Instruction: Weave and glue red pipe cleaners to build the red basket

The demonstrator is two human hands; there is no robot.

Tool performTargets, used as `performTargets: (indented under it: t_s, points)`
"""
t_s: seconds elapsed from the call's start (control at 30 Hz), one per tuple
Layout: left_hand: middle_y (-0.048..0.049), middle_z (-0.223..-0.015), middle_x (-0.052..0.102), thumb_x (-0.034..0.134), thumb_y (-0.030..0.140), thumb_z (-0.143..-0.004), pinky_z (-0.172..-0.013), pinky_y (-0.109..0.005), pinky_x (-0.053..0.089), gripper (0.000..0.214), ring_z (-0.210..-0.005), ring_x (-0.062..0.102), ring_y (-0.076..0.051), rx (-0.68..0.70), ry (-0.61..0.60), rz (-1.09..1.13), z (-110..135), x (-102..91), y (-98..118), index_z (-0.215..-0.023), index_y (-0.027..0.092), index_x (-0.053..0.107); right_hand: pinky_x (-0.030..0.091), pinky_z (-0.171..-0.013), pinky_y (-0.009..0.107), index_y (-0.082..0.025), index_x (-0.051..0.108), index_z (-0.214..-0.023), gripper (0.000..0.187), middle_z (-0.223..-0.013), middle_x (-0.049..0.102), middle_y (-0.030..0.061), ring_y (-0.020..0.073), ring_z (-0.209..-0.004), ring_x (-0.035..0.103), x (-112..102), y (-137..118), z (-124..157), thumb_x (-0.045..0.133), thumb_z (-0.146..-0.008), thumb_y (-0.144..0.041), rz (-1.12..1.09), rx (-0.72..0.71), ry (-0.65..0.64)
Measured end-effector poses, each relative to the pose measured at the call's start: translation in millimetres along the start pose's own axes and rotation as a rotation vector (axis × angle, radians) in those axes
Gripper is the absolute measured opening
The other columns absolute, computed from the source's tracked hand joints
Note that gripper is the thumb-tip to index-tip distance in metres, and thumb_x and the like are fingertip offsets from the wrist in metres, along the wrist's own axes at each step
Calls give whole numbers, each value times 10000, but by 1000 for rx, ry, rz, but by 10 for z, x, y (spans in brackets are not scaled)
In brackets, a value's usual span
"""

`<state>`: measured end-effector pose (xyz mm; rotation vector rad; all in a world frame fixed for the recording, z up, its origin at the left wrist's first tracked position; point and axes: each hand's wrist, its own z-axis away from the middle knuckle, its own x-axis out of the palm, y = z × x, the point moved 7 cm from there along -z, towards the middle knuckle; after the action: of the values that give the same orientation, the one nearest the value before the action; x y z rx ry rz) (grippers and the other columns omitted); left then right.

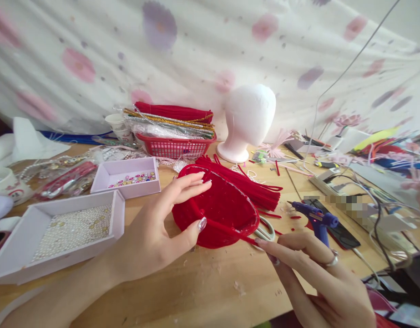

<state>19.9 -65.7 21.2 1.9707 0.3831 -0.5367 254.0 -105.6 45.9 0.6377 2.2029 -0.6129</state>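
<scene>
A red fuzzy oval piece (220, 214) built from pipe cleaners rests on the wooden table (210, 282). My left hand (162, 228) cups its left side, fingers on the rim and thumb against the inner wall. My right hand (319, 278) lies at the lower right with a ring on one finger. Its fingertips pinch the loose red pipe cleaner end (249, 240) that sticks out of the piece's lower right edge. A bundle of red pipe cleaners (254, 187) lies just behind the piece.
A blue glue gun (315, 217) and scissors (266, 231) lie right of the piece. Two lilac trays (18, 246) hold pearls and gems at left. A red basket (177, 146), a white foam head (249, 120) and cables (376, 205) stand behind.
</scene>
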Motion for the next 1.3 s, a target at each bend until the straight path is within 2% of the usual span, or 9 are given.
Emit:
performTargets:
  t_s: [0.1, 0.33, 0.57, 0.77, 0.9, 1.03, 1.2, 1.3]
  points:
    - [-34, -1501, 615, 630, 299, -958, -1183, -525, 469, 583, -1505, 439, -281, 8, 5, 10, 5, -7, 10, -1488, 358, 395, 549, -631, 192, -184, 710, -1184, 369, -935, 630, 58, 115, -768, 680, 11, 30, -25, 557, -913, 15, -11, -7, 9]
    - [-45, -1482, 630, 636, 282, -954, -1152, -546, 501, 591, -1478, 476, -310, 9, 4, 28, -17, -11, 7, -1487, 375, 399, 557, -587, 193, -213, 749, -1082, 376, -859, 674, 42, 124, -714, 694, 18, 60, -151, 544, -890, 37, -90, -11, 131]
    - [-18, -1504, 612, 638, 303, -957, -1157, -478, 510, 576, -1507, 432, -276, 15, 15, 36, -3, -17, -16, -1486, 375, 421, 583, -689, 208, -200, 755, -1106, 383, -968, 679, 65, 132, -839, 708, 80, 137, -82, 553, -895, 47, -54, -15, 139]
    - [-28, -1574, 535, 648, 325, -952, -1169, -508, 494, 572, -1480, 474, -304, -26, 6, 20, -15, -17, -57, -1492, 367, 463, 599, -739, 237, -220, 762, -1067, 392, -1014, 660, 63, 146, -901, 706, 78, 183, -91, 561, -887, 64, -43, -28, 176]
    - [-24, -1575, 535, 652, 314, -948, -1139, -515, 522, 562, -1481, 471, -320, -17, 6, 27, -17, -12, -49, -1482, 372, 487, 572, -737, 226, -203, 740, -1044, 388, -1036, 642, 60, 132, -913, 671, 112, 203, -118, 535, -892, 89, -34, -29, 166]
    - [-14, -1572, 539, 663, 369, -937, -1155, -499, 506, 586, -1515, 418, -315, -68, 28, 35, -11, -16, -55, -1495, 374, 482, 545, -781, 249, -198, 715, -1047, 356, -1071, 611, 56, 132, -947, 633, 141, 218, -119, 528, -915, 75, -49, -44, 164]
    - [18, -1550, 564, 671, 398, -928, -1193, -456, 470, 610, -1523, 410, -273, -86, 40, 64, -3, -16, -63, -1502, 394, 465, 499, -864, 274, -202, 687, -1064, 363, -1095, 587, 51, 140, -1021, 594, 176, 230, -108, 513, -927, 86, -60, -56, 163]
    - [27, -1530, 584, 674, 402, -927, -1202, -459, 459, 610, -1518, 420, -267, -82, 39, 73, 1, -16, -73, -1500, 403, 465, 452, -974, 331, -214, 682, -1054, 370, -1090, 585, 47, 156, -1037, 578, 196, 245, -97, 513, -927, 89, -58, -56, 166]
